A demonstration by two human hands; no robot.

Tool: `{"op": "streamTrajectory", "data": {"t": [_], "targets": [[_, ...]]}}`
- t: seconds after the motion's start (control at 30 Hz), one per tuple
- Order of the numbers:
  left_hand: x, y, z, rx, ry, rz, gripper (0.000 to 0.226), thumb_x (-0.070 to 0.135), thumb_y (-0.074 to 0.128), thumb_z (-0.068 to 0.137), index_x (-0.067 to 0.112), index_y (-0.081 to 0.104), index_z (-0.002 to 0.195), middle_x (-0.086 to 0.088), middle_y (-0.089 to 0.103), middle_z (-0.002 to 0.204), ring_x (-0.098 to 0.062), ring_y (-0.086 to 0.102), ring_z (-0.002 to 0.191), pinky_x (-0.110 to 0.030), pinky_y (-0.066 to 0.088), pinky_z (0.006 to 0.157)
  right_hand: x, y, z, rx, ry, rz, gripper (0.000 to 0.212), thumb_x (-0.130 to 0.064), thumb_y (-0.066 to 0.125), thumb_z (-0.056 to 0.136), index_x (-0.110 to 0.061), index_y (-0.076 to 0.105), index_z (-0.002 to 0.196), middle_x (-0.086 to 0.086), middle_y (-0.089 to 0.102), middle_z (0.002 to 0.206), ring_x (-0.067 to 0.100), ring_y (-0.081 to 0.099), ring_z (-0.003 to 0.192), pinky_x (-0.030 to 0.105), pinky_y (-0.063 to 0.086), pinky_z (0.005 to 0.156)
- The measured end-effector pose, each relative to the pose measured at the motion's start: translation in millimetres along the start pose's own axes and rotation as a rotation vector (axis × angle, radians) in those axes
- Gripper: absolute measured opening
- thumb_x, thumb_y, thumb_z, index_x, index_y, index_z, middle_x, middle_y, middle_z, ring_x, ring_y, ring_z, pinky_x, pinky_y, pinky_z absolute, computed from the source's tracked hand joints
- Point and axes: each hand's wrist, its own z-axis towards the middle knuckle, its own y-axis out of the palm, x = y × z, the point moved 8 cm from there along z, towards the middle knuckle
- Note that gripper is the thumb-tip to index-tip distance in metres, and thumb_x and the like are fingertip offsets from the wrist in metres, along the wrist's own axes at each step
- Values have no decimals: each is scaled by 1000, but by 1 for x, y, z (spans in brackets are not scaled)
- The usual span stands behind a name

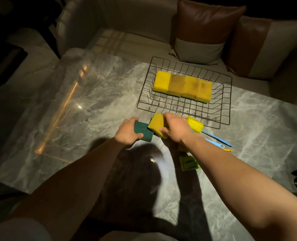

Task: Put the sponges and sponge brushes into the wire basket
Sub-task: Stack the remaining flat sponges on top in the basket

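Observation:
A dark wire basket (226, 94) stands on the marble table and holds a row of several yellow sponges (182, 86). Just in front of it, my left hand (126, 130) grips a sponge with its green scouring side up (143, 130). My right hand (174, 126) grips a yellow sponge (157, 125) beside it. Behind my right wrist lie sponge brushes: a yellow foam head (195, 125) with a blue handle (217, 138), and part of another handle. Two more sponges (188, 162) lie partly hidden under my right forearm.
The grey marble table (92, 105) stretches left and toward me. A sofa with brown and cream cushions (203, 30) runs behind the basket. My arms cast dark shadows on the near tabletop. The room around is dim.

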Motion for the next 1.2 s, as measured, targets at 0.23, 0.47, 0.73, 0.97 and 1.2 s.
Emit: {"op": "streamTrajectory", "data": {"t": [0.23,0.47,0.73,0.97,1.2], "targets": [[-8,-14,-1,60,53,45,55,35,88,67,20,41,90,4,49,82,-24,51,78,-33,30,55,-2,-1,-6,71,30,106,43,-50,71,86,-24,39,101,6,59,109,27,57,101,43,44,86],[3,-29,-16,243,192,251,46,32,79,74,24,35,83,0,44,87,-23,43,80,-36,34,63,-10,6,-8,77,20,286,37,-45,67,91,-22,43,108,5,65,98,26,62,87,43,52,75],[29,-23,-45,508,379,647,17,24,64,80,20,50,89,-9,49,93,-30,46,81,-44,38,68,-4,-1,-7,168,129,294,28,-45,60,96,-22,46,103,3,65,97,23,62,87,44,53,75],[16,-13,-56,392,479,248,35,32,54,91,22,60,125,-3,59,117,-26,53,107,-41,42,88,3,-4,-9,197,180,234,28,-43,59,96,-19,48,103,4,63,92,24,60,82,40,49,69],[-20,-28,-4,252,-74,27,46,36,62,91,6,56,126,-18,60,120,-37,56,114,-44,48,91,4,0,-10,197,194,263,27,-45,58,96,-22,46,101,3,62,93,23,60,83,37,45,66]]}}
